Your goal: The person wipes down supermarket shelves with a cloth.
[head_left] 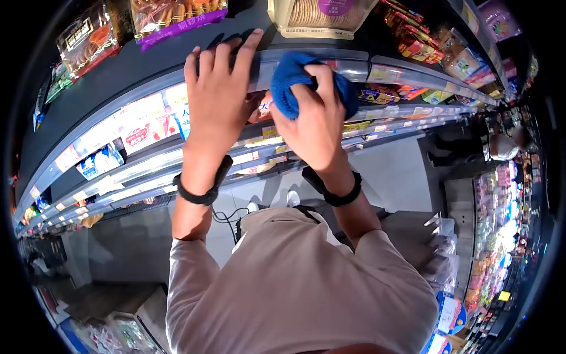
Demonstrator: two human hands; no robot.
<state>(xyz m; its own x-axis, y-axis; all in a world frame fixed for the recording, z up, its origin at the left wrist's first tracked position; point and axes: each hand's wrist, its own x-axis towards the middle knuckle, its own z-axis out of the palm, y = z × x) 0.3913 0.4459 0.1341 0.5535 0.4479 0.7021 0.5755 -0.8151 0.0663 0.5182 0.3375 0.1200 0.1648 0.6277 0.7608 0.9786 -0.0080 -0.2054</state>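
A bunched blue cloth (289,76) is gripped in my right hand (315,115), against the front edge of a store shelf. To its left, my left hand (218,100) lies with fingers stretched over the shelf's front rail (156,74), fingertips on the dark shelf surface (177,53). Nothing shows in the left hand. Behind the hands, a bag of round crackers (321,17) stands on the shelf, and a snack pack with a purple band (177,20) sits farther left. A dark band circles each wrist.
Lower shelves hold boxed snacks, among them a wafer box (147,127). Red snack packs (413,44) line the shelf at right. A person (501,146) is in the aisle at far right, near another stocked display (495,236). A black cable (227,217) lies on the floor.
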